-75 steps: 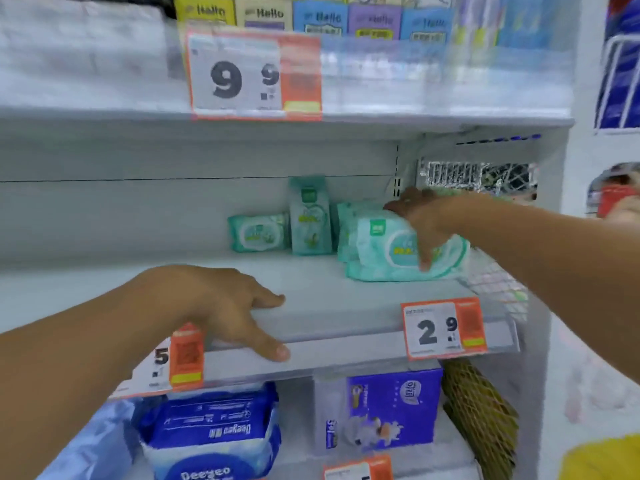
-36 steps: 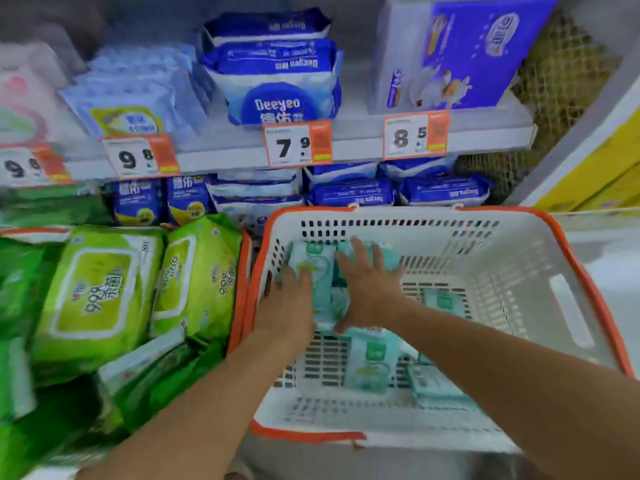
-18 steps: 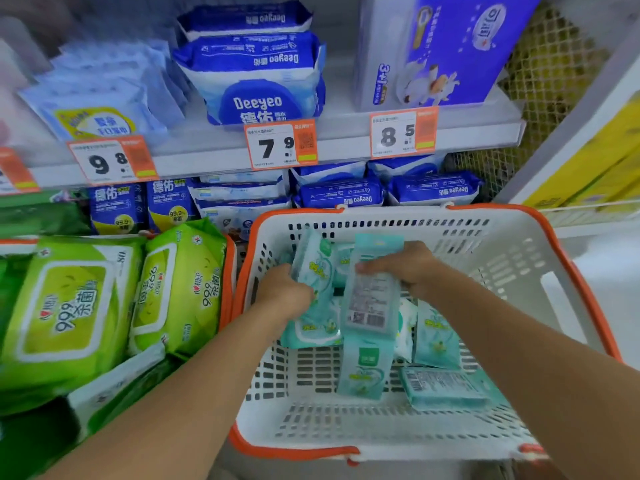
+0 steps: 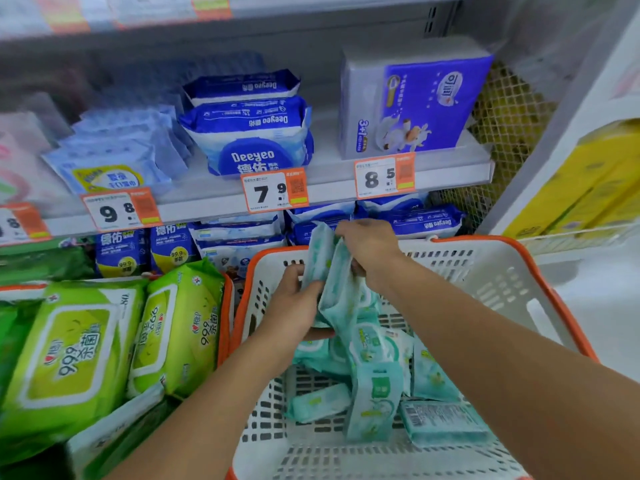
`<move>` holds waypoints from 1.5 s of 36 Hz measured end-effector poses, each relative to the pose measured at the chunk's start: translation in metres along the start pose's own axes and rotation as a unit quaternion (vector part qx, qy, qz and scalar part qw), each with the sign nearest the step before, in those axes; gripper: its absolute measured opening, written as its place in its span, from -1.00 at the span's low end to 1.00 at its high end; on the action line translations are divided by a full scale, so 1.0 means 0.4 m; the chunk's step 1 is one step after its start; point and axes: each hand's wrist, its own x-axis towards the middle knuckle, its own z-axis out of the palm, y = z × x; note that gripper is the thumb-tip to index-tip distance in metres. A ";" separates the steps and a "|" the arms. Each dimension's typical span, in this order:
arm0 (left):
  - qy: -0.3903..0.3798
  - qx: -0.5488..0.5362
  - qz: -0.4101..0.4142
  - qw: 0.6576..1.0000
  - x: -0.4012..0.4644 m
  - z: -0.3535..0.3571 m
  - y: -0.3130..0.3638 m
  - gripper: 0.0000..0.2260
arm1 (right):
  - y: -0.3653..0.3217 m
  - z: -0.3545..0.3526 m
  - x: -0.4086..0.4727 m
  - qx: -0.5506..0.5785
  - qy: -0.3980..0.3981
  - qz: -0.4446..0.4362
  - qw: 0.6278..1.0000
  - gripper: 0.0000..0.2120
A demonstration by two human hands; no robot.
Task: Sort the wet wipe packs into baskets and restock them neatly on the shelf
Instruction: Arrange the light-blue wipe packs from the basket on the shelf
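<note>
While the white, orange-rimmed plastic basket (image 4: 498,271) sat below, both hands gripped a bunch of soft teal wet wipe packs (image 4: 341,299). The left hand (image 4: 294,303) held its lower side, the right hand (image 4: 370,247) pinched the top, long axis near upright. It looked like 3 packs, though blur hid the count.

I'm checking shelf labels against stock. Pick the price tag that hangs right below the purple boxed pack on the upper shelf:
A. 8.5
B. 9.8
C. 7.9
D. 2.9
A: the orange-and-white tag reading 8.5 is clipped to the shelf edge directly under the purple boxed pack, while the 7.9 tag sits below the blue Deeyeo packs and the 9.8 tag farther left.
</note>
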 end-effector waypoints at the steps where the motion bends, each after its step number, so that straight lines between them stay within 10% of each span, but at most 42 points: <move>1: -0.004 -0.042 -0.008 0.999 -0.008 0.002 0.000 -0.82 | -0.007 0.004 -0.009 0.045 -0.034 0.020 0.998 -0.81; 8: -0.022 -0.179 -0.025 0.983 -0.020 -0.026 -0.001 -0.44 | -0.049 0.003 -0.030 0.214 -0.201 0.032 0.955 -0.93; 14: -0.062 -0.263 0.021 0.962 -0.011 -0.050 0.033 -0.46 | -0.098 -0.060 -0.004 0.028 -0.025 -0.181 0.983 -0.91; 18: -0.092 -0.258 0.082 0.958 -0.017 -0.063 0.084 -0.48 | -0.104 -0.092 -0.066 -0.044 -0.338 -0.127 0.932 -0.66; 21: -0.043 -0.172 0.140 0.974 -0.049 -0.061 0.147 -0.54 | -0.110 -0.089 -0.115 0.041 -0.413 -0.162 0.895 -0.59; 24: 0.037 0.094 0.258 0.961 -0.089 -0.073 0.246 -0.62 | -0.164 -0.088 -0.172 0.144 -0.370 -0.160 0.904 -0.62; 30: 0.225 0.372 0.521 0.735 -0.162 -0.201 0.616 -0.41 | -0.453 -0.170 -0.296 0.199 -0.293 -0.284 0.891 -0.66; 35: 0.210 0.679 0.355 0.608 -0.078 -0.261 0.875 -0.12 | -0.739 -0.209 -0.246 0.185 -0.212 -0.319 0.905 -0.68; 39: 0.060 0.739 0.157 0.652 0.004 -0.273 0.929 -0.25 | -0.910 -0.167 -0.103 0.116 -0.233 -0.244 0.934 -0.74; 45: 0.058 0.724 0.174 0.665 0.007 -0.282 0.912 -0.24 | -1.011 -0.077 0.104 -0.035 -0.095 -0.255 0.962 -0.75; 49: 0.045 0.719 0.171 0.672 0.014 -0.289 0.919 -0.17 | -1.060 -0.069 0.167 -0.278 0.148 -0.308 0.898 -0.22; 54: 0.043 0.723 0.175 0.667 0.028 -0.294 0.911 -0.15 | -1.070 -0.053 0.221 -0.282 0.207 -0.407 0.844 -0.22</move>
